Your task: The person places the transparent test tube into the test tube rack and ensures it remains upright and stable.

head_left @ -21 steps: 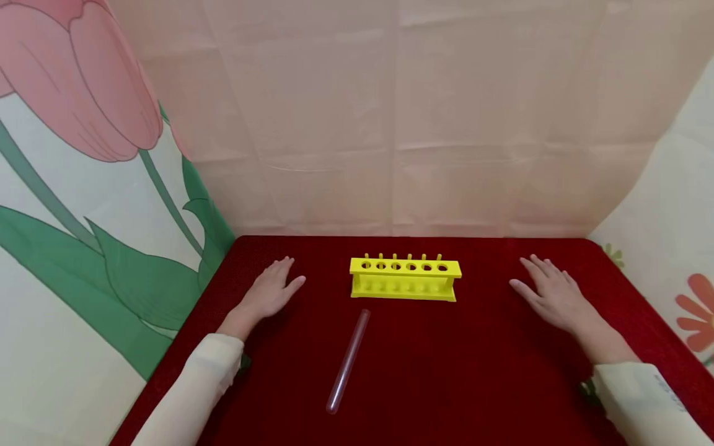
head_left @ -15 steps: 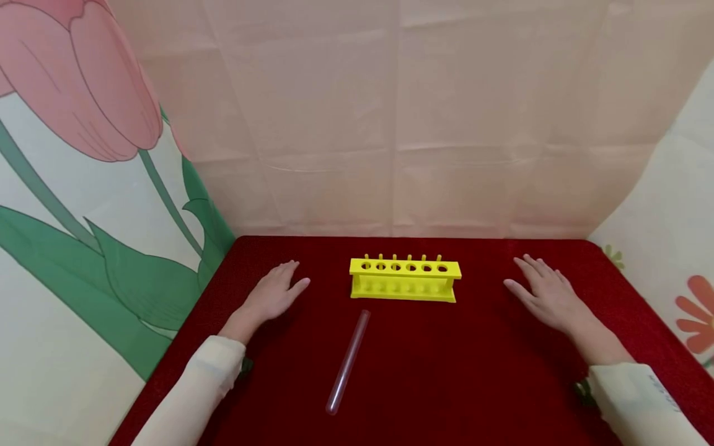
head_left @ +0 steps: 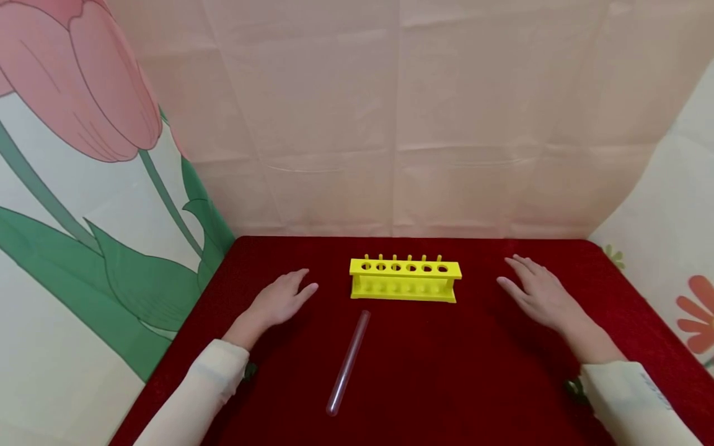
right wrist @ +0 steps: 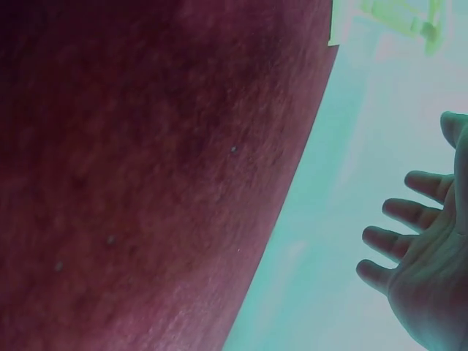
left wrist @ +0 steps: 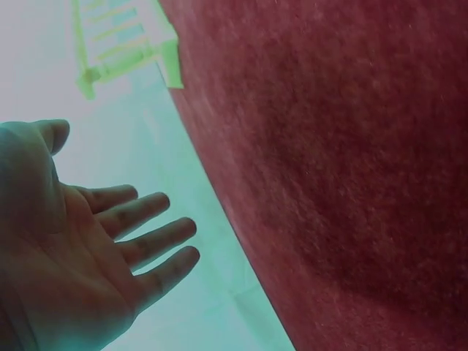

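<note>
A yellow test tube rack (head_left: pixel 405 280) stands at the middle of the table, with a row of round holes along its top and short pegs behind. In front of it a clear test tube (head_left: pixel 348 362) lies slantwise on the cloth, its rounded end toward me. To the left of the rack is my left hand (head_left: pixel 277 300), fingers extended and nothing held. My right hand (head_left: pixel 542 296) is on the rack's other side, palm down, fingers spread and likewise holding nothing. Both wrist views show the palms bare, with part of the rack (left wrist: pixel 128 40) at the top edge.
A dark red cloth (head_left: pixel 446 371) covers the table. Behind it hangs a plain pinkish curtain (head_left: pixel 390 124). Flower-printed sheets (head_left: pixel 72 186) border the left and right sides.
Both hands have moved inward toward the rack, the left one to the right and the right one to the left. The rack and the test tube have stayed in place.
</note>
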`<state>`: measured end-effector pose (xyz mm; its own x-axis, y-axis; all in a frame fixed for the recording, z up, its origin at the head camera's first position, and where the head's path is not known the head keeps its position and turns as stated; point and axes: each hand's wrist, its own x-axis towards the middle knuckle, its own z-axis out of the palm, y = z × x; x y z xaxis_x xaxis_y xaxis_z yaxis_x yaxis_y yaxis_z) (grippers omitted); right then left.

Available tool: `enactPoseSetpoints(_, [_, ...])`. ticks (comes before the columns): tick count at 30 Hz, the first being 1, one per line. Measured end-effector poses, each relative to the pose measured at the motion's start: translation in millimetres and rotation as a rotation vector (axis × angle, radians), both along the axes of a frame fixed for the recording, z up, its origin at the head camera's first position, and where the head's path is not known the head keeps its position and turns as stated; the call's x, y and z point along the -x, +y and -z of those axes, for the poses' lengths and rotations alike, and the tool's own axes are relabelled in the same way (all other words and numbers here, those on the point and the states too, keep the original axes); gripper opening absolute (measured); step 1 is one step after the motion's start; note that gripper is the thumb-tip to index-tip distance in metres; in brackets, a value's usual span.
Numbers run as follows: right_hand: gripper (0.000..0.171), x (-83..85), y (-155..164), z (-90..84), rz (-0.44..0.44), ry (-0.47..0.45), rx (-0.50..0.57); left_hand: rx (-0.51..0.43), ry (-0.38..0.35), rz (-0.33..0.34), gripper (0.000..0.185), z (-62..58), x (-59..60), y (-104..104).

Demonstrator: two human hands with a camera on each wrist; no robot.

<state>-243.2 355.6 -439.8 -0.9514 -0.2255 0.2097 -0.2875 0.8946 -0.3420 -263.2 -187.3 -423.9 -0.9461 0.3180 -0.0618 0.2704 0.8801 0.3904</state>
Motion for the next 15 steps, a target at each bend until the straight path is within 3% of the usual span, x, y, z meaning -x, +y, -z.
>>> enactPoseSetpoints(15, [0.069, 4.3, -20.8, -7.2, 0.005, -0.026, -0.011, 0.059, 0.026, 0.014, 0.069, 3.0, -10.3, 24.2])
